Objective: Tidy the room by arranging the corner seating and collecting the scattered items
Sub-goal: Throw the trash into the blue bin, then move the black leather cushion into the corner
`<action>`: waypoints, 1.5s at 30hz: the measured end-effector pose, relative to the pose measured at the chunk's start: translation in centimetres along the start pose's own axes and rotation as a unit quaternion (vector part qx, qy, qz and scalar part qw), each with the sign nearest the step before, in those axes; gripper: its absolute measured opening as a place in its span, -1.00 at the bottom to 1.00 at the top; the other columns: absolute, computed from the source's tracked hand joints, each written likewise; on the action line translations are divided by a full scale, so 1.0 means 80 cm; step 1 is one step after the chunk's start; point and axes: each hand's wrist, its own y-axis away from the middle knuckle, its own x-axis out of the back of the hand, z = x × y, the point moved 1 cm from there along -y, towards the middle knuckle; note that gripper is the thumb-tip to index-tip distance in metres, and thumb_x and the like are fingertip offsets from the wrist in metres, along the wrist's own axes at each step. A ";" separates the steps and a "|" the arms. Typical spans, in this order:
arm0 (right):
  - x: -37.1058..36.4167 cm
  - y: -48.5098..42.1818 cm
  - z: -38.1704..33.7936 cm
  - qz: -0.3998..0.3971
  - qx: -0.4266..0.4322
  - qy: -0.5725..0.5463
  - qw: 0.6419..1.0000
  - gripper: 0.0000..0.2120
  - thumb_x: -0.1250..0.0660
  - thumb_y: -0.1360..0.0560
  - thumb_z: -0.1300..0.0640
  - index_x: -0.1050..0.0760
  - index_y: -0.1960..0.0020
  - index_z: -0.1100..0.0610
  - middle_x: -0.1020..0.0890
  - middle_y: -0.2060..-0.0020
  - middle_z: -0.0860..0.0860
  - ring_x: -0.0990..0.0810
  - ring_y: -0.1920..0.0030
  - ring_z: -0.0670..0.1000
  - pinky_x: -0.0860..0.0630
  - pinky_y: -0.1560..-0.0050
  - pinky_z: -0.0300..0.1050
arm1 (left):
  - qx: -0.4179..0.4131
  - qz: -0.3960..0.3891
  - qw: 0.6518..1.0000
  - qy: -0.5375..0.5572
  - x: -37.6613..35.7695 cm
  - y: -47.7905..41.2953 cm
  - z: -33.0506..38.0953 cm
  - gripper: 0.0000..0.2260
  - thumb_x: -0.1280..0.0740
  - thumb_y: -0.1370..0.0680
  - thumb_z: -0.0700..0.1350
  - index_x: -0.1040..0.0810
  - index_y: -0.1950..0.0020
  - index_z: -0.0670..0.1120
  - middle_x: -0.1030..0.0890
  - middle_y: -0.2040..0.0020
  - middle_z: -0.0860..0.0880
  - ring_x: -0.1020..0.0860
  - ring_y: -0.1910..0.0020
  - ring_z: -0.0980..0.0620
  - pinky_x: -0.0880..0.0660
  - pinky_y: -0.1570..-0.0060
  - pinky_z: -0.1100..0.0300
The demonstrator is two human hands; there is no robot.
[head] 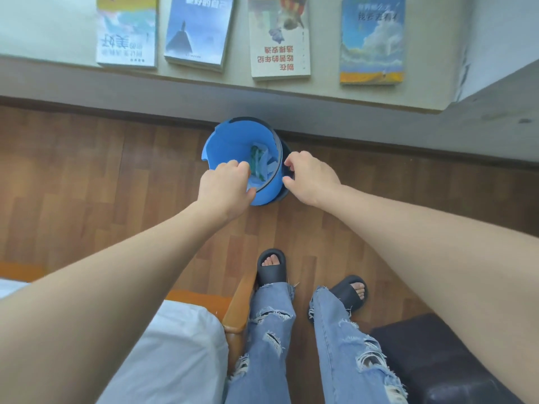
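Note:
A small dark waste bin lined with a blue bag [230, 141] stands on the wooden floor against the base of a pale ledge. White and green scraps [261, 163] lie inside it. My left hand [226, 186] is closed on the near left part of the bag's rim. My right hand [309, 177] pinches the bin's right rim between thumb and fingers. Both arms reach forward and down.
Several books [280, 42] lie in a row on the pale ledge [423, 94] above the bin. A wooden bed frame [239, 307] with white bedding [175, 354] is at the lower left. A dark stool [437, 360] sits at the lower right, beside my slippered feet.

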 end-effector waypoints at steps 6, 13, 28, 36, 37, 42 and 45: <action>0.083 0.073 0.016 0.042 0.007 -0.007 0.999 -0.63 -0.24 -0.58 0.03 -0.36 -0.36 0.08 -0.47 -0.27 0.05 -0.54 -0.17 0.12 -0.51 -0.08 0.02 | -0.019 0.035 0.999 0.020 0.084 0.031 0.059 -0.72 -0.24 -0.57 0.04 -0.46 -0.19 -0.10 -0.54 -0.04 -0.05 -0.51 0.01 -0.07 -0.46 0.13 0.04; 0.178 0.161 0.036 0.106 0.004 -0.036 0.994 -0.63 -0.23 -0.58 0.06 -0.37 -0.37 0.07 -0.47 -0.28 0.01 -0.52 -0.21 0.05 -0.50 -0.09 -0.03 | -0.036 0.055 0.998 0.023 0.169 0.071 0.121 -0.69 -0.22 -0.58 0.07 -0.46 -0.22 -0.09 -0.54 -0.07 -0.04 -0.50 -0.04 -0.06 -0.43 0.12 0.09; 0.331 0.380 0.084 0.269 -0.052 -0.065 0.959 -0.60 -0.25 -0.57 0.05 -0.36 -0.39 0.08 -0.46 -0.28 -0.01 -0.47 -0.27 0.02 -0.52 -0.12 0.04 | -0.161 0.161 0.972 0.053 0.334 0.156 0.282 -0.67 -0.26 -0.56 0.06 -0.49 -0.25 -0.07 -0.57 -0.15 -0.05 -0.51 -0.14 -0.10 -0.42 -0.01 0.05; 0.352 0.512 0.140 0.364 -0.149 -0.114 0.912 -0.59 -0.26 -0.57 0.02 -0.36 -0.39 0.07 -0.45 -0.30 -0.02 -0.48 -0.27 0.00 -0.52 -0.14 0.01 | -0.262 0.166 0.949 0.047 0.373 0.212 0.395 -0.68 -0.24 -0.56 0.06 -0.47 -0.26 -0.03 -0.54 -0.20 -0.02 -0.48 -0.19 -0.07 -0.41 -0.07 0.04; 0.349 0.529 0.149 0.374 -0.160 -0.122 0.905 -0.59 -0.27 -0.56 0.02 -0.36 -0.39 0.07 -0.45 -0.30 -0.02 -0.48 -0.27 0.00 -0.52 -0.14 0.01 | -0.275 0.162 0.946 0.048 0.373 0.219 0.411 -0.68 -0.24 -0.56 0.06 -0.47 -0.26 -0.03 -0.54 -0.19 -0.01 -0.48 -0.18 -0.07 -0.41 -0.06 0.04; 0.334 0.612 0.202 0.418 -0.223 -0.150 0.868 -0.59 -0.28 -0.56 0.03 -0.36 -0.39 0.08 -0.44 -0.30 -0.02 -0.48 -0.28 0.00 -0.52 -0.13 -0.01 | -0.355 0.161 0.920 0.031 0.367 0.253 0.498 -0.69 -0.26 -0.55 0.08 -0.49 -0.23 -0.02 -0.55 -0.16 -0.02 -0.51 -0.14 -0.08 -0.42 -0.04 0.06; 0.322 0.657 0.232 0.429 -0.258 -0.159 0.851 -0.59 -0.29 -0.56 0.03 -0.36 -0.38 0.08 -0.45 -0.29 -0.01 -0.49 -0.26 -0.01 -0.54 -0.10 -0.03 | -0.401 0.152 0.903 0.018 0.359 0.272 0.550 -0.68 -0.26 -0.56 0.08 -0.50 -0.24 -0.03 -0.57 -0.15 -0.03 -0.53 -0.14 -0.09 -0.43 -0.07 0.04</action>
